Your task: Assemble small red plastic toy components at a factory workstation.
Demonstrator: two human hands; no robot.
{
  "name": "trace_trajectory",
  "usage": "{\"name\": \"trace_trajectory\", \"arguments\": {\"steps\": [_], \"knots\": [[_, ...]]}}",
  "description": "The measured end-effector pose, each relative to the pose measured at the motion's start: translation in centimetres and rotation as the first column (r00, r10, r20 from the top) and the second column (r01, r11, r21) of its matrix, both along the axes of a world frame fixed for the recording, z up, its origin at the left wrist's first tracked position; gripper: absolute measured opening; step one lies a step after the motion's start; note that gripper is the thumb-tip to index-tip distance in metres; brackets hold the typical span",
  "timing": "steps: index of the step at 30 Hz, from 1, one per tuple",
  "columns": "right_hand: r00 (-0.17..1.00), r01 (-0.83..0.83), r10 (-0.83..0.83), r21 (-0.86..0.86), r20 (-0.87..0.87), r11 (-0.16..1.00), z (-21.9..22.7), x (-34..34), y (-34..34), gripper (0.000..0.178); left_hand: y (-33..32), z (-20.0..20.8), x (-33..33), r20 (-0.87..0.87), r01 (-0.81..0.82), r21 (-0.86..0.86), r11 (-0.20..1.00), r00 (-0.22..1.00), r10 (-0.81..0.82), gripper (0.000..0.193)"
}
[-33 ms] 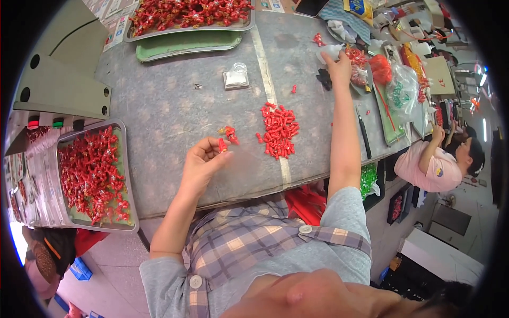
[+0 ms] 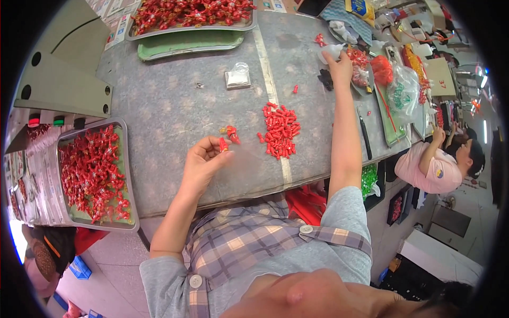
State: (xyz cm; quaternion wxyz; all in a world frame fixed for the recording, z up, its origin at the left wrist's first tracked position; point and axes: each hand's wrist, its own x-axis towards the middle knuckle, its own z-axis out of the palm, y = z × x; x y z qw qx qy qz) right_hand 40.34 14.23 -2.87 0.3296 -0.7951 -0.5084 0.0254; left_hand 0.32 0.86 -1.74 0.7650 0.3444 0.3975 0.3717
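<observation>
My left hand (image 2: 205, 163) is over the near part of the table, thumb and fingers pinching a small red plastic piece (image 2: 224, 144). Just beyond its fingertips is a red figure part with gold bits (image 2: 231, 132); whether the fingers touch it I cannot tell. To the right of that hand lies a heap of small red pieces (image 2: 281, 131). My right arm stretches to the far right, where my right hand (image 2: 341, 68) has its fingers closed on a whitish translucent plastic bottle (image 2: 332, 51). A dark crumpled scrap (image 2: 325, 79) lies beside that hand.
Metal trays full of red figures stand at the far side (image 2: 191, 34) and left (image 2: 129, 185). A small clear-lidded white box (image 2: 237, 77) sits mid-table. A black-handled tool (image 2: 365, 139), green tray (image 2: 391, 132) and plastic bag (image 2: 404, 93) lie right. A co-worker (image 2: 432, 164) sits beyond.
</observation>
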Motion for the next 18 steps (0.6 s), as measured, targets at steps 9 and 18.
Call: {"name": "trace_trajectory", "arguments": {"steps": [9, 18], "knots": [[0.915, -0.396, 0.373, 0.161, 0.151, 0.904, 4.2, -11.2, -3.7, 0.031, 0.1, -0.2, -0.2, 0.022, 0.056, 0.004, 0.998, 0.998, -0.056, 0.016], [0.576, -0.581, 0.465, -0.063, 0.673, 0.811, 5.9, -14.4, -3.1, 0.044, 0.2, -0.4, -0.2, 0.000, 0.083, 0.026, 0.996, 0.997, -0.083, 0.016]]}}
